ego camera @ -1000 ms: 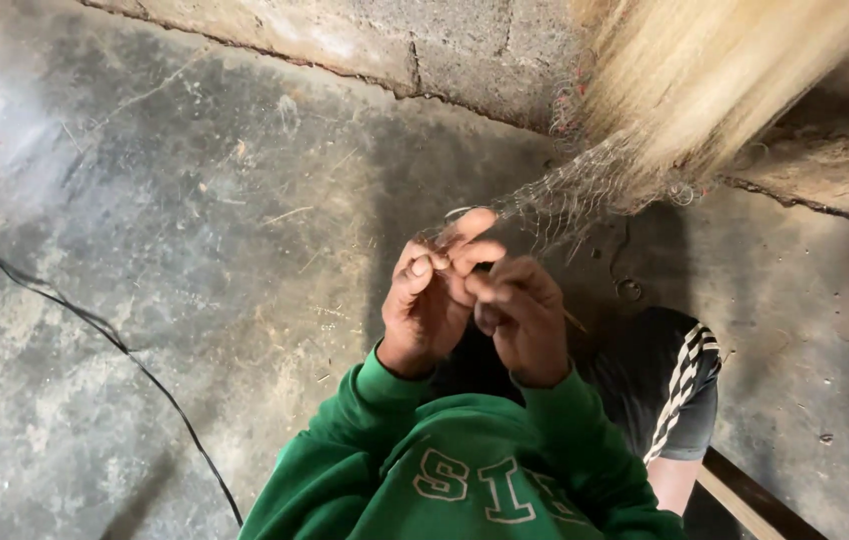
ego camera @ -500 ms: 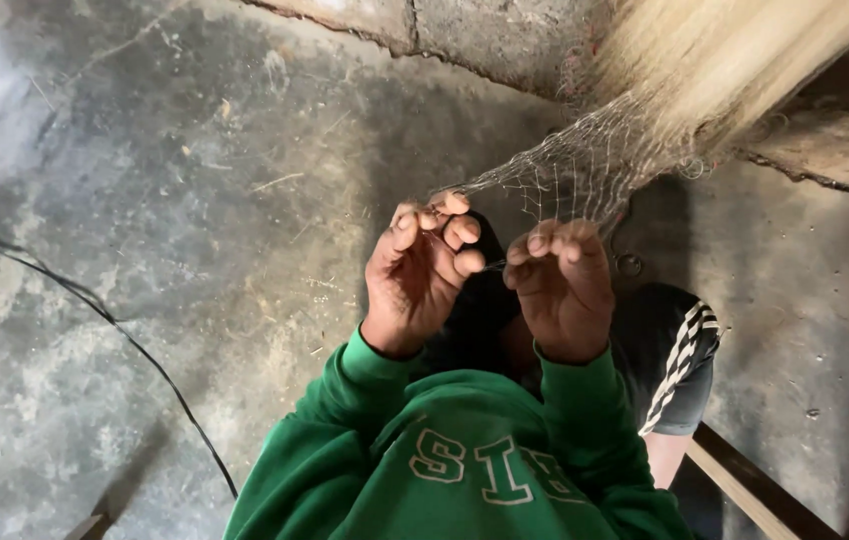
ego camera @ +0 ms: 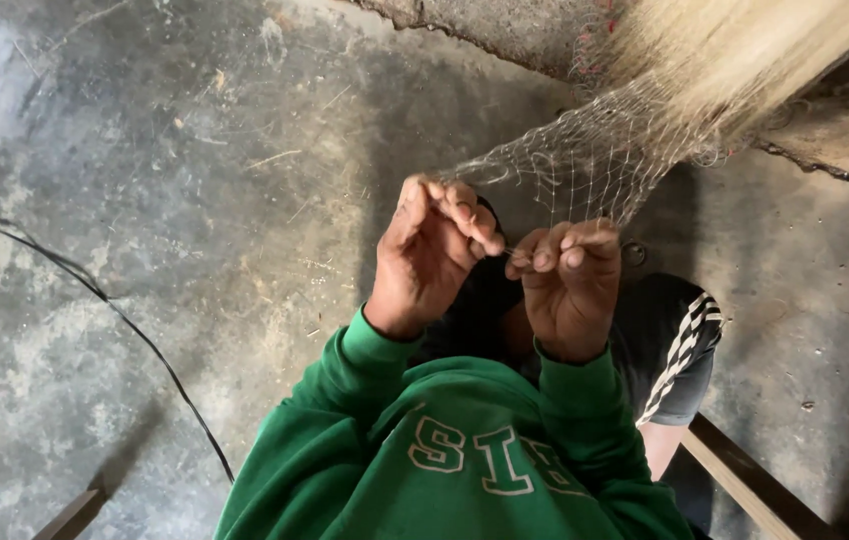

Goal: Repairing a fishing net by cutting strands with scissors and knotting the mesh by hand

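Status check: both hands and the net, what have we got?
Left hand pinching the net's lower edge. Right hand gripping mesh beside it. Net stretched up toward bunched pale netting. Black cable on floor, apart.

Left of the left hand [ego camera: 432, 255] the concrete floor [ego camera: 195, 200] lies open, only a black cable [ego camera: 95, 290] crossing it. Net [ego camera: 595, 160] hangs close above the right hand [ego camera: 570, 285], blocking upward passage.

No packages, labels, signs or screens show anywhere in this view.
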